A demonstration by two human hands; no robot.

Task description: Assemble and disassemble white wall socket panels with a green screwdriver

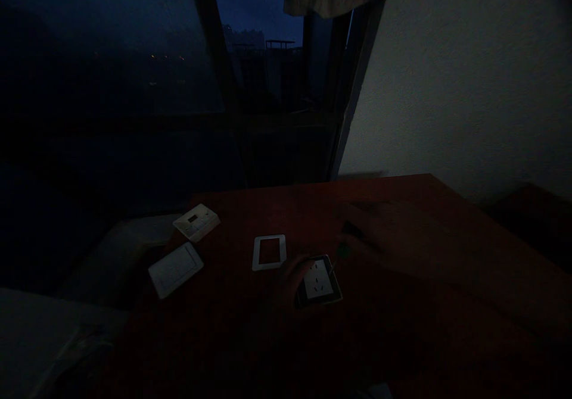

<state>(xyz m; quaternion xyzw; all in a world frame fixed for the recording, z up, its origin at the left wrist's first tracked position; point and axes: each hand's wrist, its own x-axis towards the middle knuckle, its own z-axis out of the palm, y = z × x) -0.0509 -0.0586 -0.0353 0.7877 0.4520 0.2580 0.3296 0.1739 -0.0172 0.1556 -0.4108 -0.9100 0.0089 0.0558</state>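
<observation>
In the dim head view, a wall socket (318,281) with a white face and dark surround lies on the reddish table. My left hand (290,286) is closed around its left side, fingers curled over the edge. My right hand (370,229) grips a screwdriver (342,251) with a green part near its shaft. The shaft slants down to the right edge of the socket, where its tip seems to touch. Left of the socket lies a white square frame (269,236) with an open middle. Darkness hides much of both hands.
A white box-like plate (196,221) with a small cut-out and a white rectangular panel (176,270) lie at the left of the table (308,202). Behind stands a window (268,119); a pale wall (456,77) rises at the right. A pale object (379,391) shows at the bottom edge.
</observation>
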